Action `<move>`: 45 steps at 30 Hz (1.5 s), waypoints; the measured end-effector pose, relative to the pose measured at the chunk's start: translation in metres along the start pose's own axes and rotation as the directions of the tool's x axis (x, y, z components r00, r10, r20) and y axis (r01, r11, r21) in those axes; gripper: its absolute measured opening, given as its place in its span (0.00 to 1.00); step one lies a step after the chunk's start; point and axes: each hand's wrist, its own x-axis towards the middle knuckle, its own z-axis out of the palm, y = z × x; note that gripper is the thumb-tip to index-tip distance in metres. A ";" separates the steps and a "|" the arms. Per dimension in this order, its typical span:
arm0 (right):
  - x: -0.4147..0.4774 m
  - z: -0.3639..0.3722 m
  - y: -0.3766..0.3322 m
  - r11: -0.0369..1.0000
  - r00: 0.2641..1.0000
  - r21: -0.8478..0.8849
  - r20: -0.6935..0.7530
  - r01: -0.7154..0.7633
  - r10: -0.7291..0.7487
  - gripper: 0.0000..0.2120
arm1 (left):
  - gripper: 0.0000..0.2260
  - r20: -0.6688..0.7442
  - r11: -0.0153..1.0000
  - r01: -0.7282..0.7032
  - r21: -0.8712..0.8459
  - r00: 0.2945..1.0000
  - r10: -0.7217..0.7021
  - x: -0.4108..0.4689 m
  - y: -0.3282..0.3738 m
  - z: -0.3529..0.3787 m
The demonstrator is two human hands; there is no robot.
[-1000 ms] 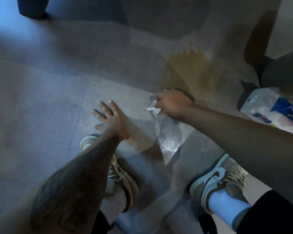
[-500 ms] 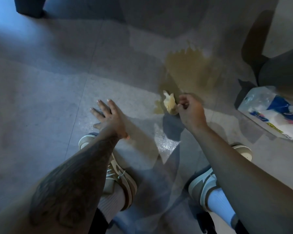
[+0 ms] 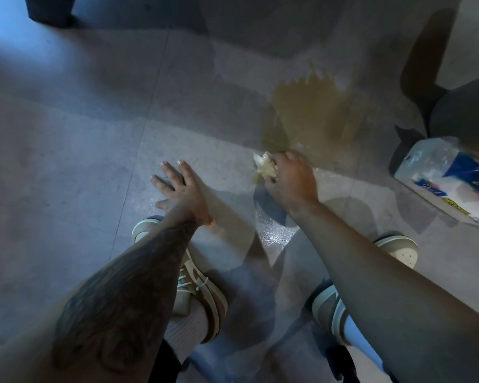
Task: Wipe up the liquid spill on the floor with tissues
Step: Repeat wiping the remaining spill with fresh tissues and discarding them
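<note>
A brownish liquid spill (image 3: pixel 310 111) spreads over the grey tiled floor (image 3: pixel 67 161) ahead of me, slightly to the right. My right hand (image 3: pixel 291 181) grips a wadded, soaked tissue (image 3: pixel 266 167) and holds it down on the floor at the near edge of the spill. My left hand (image 3: pixel 177 186) lies flat on the floor to the left of the spill, fingers straight and spread, holding nothing. A plastic pack of tissues (image 3: pixel 448 175) lies on the floor at the right.
My two feet in beige sneakers (image 3: pixel 199 286) stand close below my hands. A dark chair base (image 3: pixel 459 111) sits at the right behind the tissue pack. A dark furniture leg (image 3: pixel 50 9) stands at the top left. A wet sheen (image 3: pixel 274 230) marks the tile between my arms.
My right hand let go of the wad, pulled back to the right, then returned and gripped it again at the spill's near edge. The wad has turned brown. My left hand stayed planted.
</note>
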 end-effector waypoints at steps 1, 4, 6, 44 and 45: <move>0.001 0.001 -0.001 0.998 0.999 -0.048 0.013 0.035 -0.034 0.21 | 0.72 0.001 1.000 0.003 0.001 1.000 -0.003 0.000 0.000 0.000; 0.002 -0.001 0.001 0.995 0.998 -0.077 0.020 0.061 -0.060 0.19 | 0.72 0.002 1.000 0.008 0.002 1.000 -0.008 0.000 0.001 0.001; 0.002 -0.005 -0.003 0.999 0.998 -0.008 -0.028 0.052 -0.052 0.18 | 0.72 0.002 1.000 0.008 0.001 1.000 -0.008 0.001 0.001 0.001; 0.014 -0.007 0.020 0.999 0.998 0.020 -0.053 -0.043 0.044 0.10 | 0.71 0.005 1.000 -0.010 -0.019 1.000 0.010 0.000 0.001 -0.001; 0.012 -0.008 0.021 0.996 0.994 0.041 -0.082 -0.075 0.078 0.09 | 0.71 0.007 1.000 -0.012 -0.019 1.000 0.012 0.000 0.001 -0.001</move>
